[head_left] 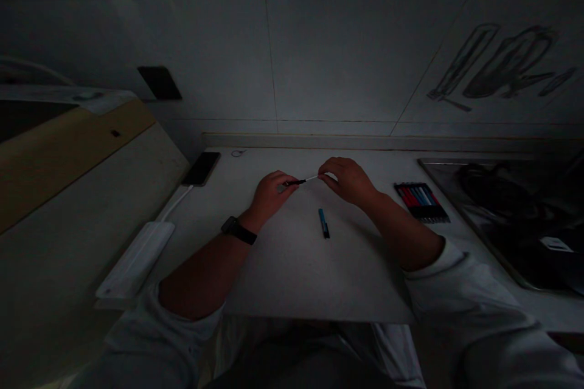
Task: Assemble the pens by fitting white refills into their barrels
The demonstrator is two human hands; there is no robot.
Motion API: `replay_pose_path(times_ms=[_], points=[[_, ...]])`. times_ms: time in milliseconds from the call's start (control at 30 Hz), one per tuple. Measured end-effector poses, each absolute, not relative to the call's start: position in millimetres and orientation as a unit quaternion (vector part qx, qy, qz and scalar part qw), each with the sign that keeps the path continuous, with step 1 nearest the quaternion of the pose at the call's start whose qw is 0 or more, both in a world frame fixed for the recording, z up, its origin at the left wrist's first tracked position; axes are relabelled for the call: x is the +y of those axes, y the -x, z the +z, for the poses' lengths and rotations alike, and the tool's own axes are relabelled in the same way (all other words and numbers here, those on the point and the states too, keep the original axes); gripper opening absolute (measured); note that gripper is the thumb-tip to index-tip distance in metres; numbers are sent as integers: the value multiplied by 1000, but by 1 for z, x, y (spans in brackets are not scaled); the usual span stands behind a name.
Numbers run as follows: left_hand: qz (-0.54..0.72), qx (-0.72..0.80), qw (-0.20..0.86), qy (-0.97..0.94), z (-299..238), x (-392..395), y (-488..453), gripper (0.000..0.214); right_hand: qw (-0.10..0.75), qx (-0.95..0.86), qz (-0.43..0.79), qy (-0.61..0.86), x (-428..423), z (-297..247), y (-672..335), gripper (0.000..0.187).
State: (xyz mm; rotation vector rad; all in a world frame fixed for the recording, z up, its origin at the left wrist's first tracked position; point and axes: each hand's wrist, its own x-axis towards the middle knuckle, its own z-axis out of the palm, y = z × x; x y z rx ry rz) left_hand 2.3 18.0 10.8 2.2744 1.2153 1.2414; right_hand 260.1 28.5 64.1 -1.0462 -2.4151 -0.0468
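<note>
Over the white counter (pixel 283 267), my left hand (pixel 271 196) pinches a dark, slim pen part (pixel 296 182). A thin white pen refill (pixel 312 178) sticks out of its right end. My right hand (pixel 349 181) pinches the far end of that refill, so the pieces form one line between my hands. Just below them a blue pen barrel (pixel 322 219) with a dark end lies on the counter, touched by neither hand. The picture is dim, and my fingers cover both ends of the held pieces.
At right, a case of several red and blue pens (pixel 422 202) lies beside a sink (pixel 474 213) with dark things in it. A phone (pixel 201 169), a small ring-like item (pixel 238 153) and a white power strip (pixel 135 258) are at left, near a large box-like unit (pixel 91 188).
</note>
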Motion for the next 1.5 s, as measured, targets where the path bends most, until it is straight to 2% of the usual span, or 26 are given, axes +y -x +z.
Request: replay_pose_path(times_ms=[167, 300, 367, 467, 633, 767, 900, 1033, 1267, 1500], points=[[393, 419, 139, -807, 7, 19, -2, 7, 233, -891, 4, 389, 26, 64, -259, 21], [422, 439, 151, -779, 4, 20, -2, 9, 279, -847, 26, 452, 26, 72, -263, 26], [443, 450, 150, -761, 3, 21, -1, 11, 276, -819, 33, 502, 26, 77, -267, 27], [461, 458, 149, -745, 2, 22, 0, 11, 171, -822, 44, 542, 24, 80, -268, 30], [457, 461, 142, -748, 2, 23, 1, 9, -22, -866, 127, 484, 11, 63, -259, 50], [450, 457, 138, -755, 2, 22, 1, 9, -68, -865, 137, 478, 2, 44, -247, 57], [453, 454, 139, -755, 2, 22, 2, 8, -43, -883, 123, 452, 0, 39, -241, 37], [455, 455, 141, -752, 1, 23, 2, 8, 18, -889, 187, 417, 8, 54, -244, 24], [456, 456, 145, -750, 1, 24, 3, 8, 300, -767, 422, 378, 23, 79, -258, 32], [455, 459, 154, -748, 2, 24, 3, 7, 409, -658, 487, 403, 28, 77, -262, 28]])
